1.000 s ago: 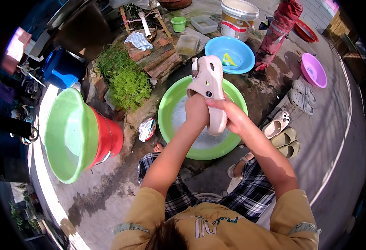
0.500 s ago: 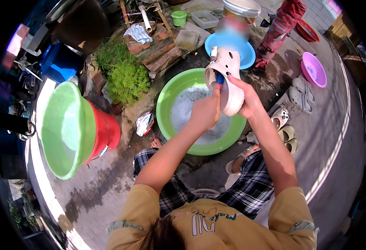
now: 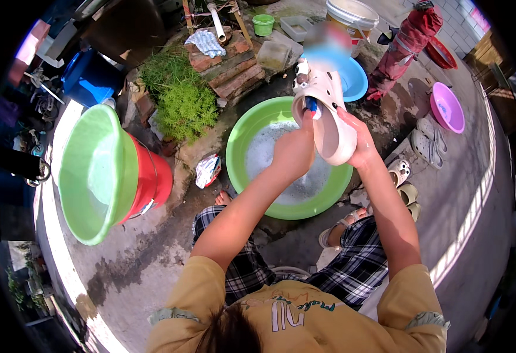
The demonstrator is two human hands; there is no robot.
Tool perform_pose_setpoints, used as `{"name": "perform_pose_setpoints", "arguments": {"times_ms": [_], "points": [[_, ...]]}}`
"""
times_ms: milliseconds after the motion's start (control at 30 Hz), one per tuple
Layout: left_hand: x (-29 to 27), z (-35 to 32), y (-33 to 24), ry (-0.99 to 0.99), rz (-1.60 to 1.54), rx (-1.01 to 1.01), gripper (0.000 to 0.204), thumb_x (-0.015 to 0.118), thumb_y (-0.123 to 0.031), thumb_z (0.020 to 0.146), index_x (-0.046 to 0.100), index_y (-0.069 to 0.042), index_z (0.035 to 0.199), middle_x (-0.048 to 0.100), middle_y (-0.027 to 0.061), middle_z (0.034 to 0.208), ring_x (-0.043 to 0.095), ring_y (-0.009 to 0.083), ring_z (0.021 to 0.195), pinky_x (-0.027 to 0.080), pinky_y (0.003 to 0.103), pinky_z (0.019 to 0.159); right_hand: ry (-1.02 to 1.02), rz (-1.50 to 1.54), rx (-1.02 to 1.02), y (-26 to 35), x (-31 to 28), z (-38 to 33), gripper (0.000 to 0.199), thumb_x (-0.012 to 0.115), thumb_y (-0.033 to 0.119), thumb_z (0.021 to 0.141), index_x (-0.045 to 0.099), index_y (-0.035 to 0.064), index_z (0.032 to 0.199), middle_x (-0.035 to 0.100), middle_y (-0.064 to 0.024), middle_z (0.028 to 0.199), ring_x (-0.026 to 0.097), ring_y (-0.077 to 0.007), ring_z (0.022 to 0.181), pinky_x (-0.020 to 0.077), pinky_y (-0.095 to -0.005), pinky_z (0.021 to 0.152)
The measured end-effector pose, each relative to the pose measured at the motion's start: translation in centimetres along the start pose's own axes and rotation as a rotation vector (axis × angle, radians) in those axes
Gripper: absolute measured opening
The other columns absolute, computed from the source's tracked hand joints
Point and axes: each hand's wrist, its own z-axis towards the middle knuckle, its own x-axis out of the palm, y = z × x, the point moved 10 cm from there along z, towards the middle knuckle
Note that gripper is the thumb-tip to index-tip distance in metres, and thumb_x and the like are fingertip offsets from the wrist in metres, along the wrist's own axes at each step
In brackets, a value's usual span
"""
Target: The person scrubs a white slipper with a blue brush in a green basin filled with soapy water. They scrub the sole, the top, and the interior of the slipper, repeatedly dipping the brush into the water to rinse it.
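A pale clog point(image 3: 335, 141) with dark holes and a charm on its strap is held up over the far right part of a green basin point(image 3: 234, 170) of foamy water. My right hand point(image 3: 361, 140) grips the clog's right side near the heel, thumb over the rim. My left hand point(image 3: 293, 152) is closed around a small blue brush point(image 3: 311, 105), whose end goes into the clog's opening. Most of the brush is hidden by my fingers and the shoe.
On the left, a large green tub point(image 3: 72, 176) leans against a red bucket point(image 3: 154, 176). A crumpled packet point(image 3: 208, 171) lies beside the basin. Beyond stand a blue basin point(image 3: 355, 76) and stacked bricks point(image 3: 234, 73). More clogs point(image 3: 425, 144) and a pink basin point(image 3: 447, 109) are on the right.
The whole view has shifted slightly. The clog has tilted a little, its charm now showing more. Both hands keep their hold, with the brush still inside the shoe.
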Motion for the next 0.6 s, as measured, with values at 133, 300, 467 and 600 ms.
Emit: {"name": "perform_pose_setpoints", "arguments": {"times_ms": [133,300,467,600], "points": [[1.7,-3.8,-4.7,0.157,-0.116,0.088,0.074,0.048,-0.007,0.077,0.005,0.002,0.137,0.059,0.0183,0.068,0.057,0.0363,0.062,0.043,0.045,0.054,0.074,0.048,-0.119,3.4,-2.4,1.0,0.049,0.043,0.040,0.090,0.043,0.0048,0.125,0.055,-0.0146,0.114,0.056,-0.0282,0.099,0.0464,-0.0437,0.086],[-0.7,-2.9,-4.9,-0.070,-0.052,0.132,0.076,0.049,-0.008,0.076,0.005,0.002,0.138,0.060,0.0201,0.068,0.058,0.0359,0.060,0.045,0.043,0.052,0.117,0.138,-0.136,2.3,-1.5,1.0,0.061,0.039,0.052,0.088,0.038,0.0060,0.128,0.048,-0.0193,0.122,0.052,-0.0370,0.105,0.0435,-0.0498,0.088],[-0.2,-5.7,-8.5,-0.097,-0.074,0.257,0.078,0.050,-0.007,0.075,0.004,0.002,0.138,0.061,0.0186,0.072,0.058,0.0360,0.060,0.046,0.044,0.053,0.230,0.142,-0.161,3.5,0.4,0.2,0.051,0.046,0.043,0.088,0.045,0.0054,0.123,0.054,-0.0140,0.116,0.054,-0.0284,0.104,0.0463,-0.0453,0.087],[-0.2,-4.0,-6.3,0.002,0.032,0.149,0.079,0.050,-0.006,0.075,0.003,0.001,0.138,0.060,0.0199,0.077,0.059,0.0355,0.061,0.047,0.043,0.054,0.114,0.109,-0.190,3.4,-0.9,0.5,0.062,0.040,0.053,0.087,0.037,0.0075,0.130,0.046,-0.0194,0.124,0.051,-0.0387,0.105,0.0419,-0.0527,0.088]]}}
